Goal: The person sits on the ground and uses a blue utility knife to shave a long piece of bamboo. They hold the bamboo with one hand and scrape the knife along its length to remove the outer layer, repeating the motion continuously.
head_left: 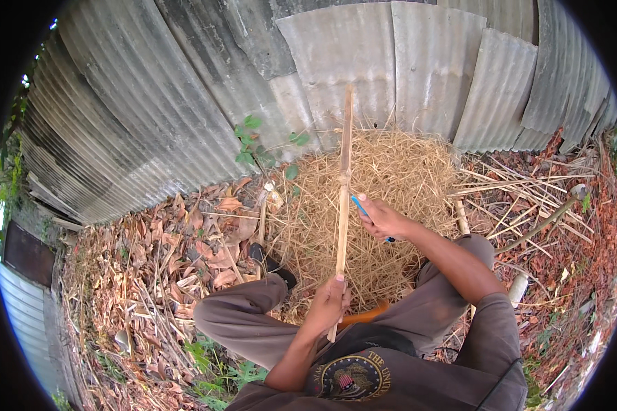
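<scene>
A long split bamboo strip (345, 185) stands away from my body, its far end near the metal wall. My left hand (328, 301) is wrapped round its near end, with a short piece jutting out below the fist. Closed round a slim blue knife (358, 204) is my right hand (382, 220), just right of the strip's middle. The fingers cover most of the knife. Its tip is close to the strip, but I cannot tell if they touch. Beneath both hands lies a heap of pale bamboo shavings (397, 171).
Corrugated metal sheets (349, 55) wall off the far side. Dry leaves (212, 246) cover the ground at left, and thin bamboo sticks (528, 188) lie scattered at right. A leafy plant (250, 140) grows by the wall. Something curved and orange (365, 315) sits between my legs.
</scene>
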A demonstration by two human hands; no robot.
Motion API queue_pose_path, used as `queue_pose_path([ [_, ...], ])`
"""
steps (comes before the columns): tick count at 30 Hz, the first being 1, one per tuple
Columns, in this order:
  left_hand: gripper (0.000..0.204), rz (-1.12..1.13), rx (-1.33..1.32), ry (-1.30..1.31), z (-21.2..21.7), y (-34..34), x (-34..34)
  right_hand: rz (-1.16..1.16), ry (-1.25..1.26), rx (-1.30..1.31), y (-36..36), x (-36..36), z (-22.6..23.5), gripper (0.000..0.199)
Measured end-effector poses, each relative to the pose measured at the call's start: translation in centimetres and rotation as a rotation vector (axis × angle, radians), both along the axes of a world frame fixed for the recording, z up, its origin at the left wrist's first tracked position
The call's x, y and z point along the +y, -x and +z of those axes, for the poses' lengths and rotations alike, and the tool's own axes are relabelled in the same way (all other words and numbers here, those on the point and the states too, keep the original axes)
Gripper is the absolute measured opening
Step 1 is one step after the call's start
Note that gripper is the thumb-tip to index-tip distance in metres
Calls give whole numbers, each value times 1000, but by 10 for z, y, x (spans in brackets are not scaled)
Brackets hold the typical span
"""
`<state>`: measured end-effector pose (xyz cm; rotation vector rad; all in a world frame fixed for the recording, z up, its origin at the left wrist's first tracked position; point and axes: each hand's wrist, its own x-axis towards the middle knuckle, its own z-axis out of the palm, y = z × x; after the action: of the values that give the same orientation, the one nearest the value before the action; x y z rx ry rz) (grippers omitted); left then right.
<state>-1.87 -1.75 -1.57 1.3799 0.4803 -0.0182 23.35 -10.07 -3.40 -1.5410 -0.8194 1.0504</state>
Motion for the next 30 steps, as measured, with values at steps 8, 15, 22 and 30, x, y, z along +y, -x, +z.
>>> queue_pose_path([
  [8,37,67,29,265,19,-1,3,-319,-75,-1529,-34,8,-4,58],
  [15,36,-4,31,174,10,-2,16,-237,-36,-1056,-22,24,-23,61],
  [22,38,65,-1,295,12,-5,25,-73,-71,-312,-4,31,-6,73],
  [30,38,69,-14,361,16,-7,32,-377,-2,-1242,-9,33,0,53],
])
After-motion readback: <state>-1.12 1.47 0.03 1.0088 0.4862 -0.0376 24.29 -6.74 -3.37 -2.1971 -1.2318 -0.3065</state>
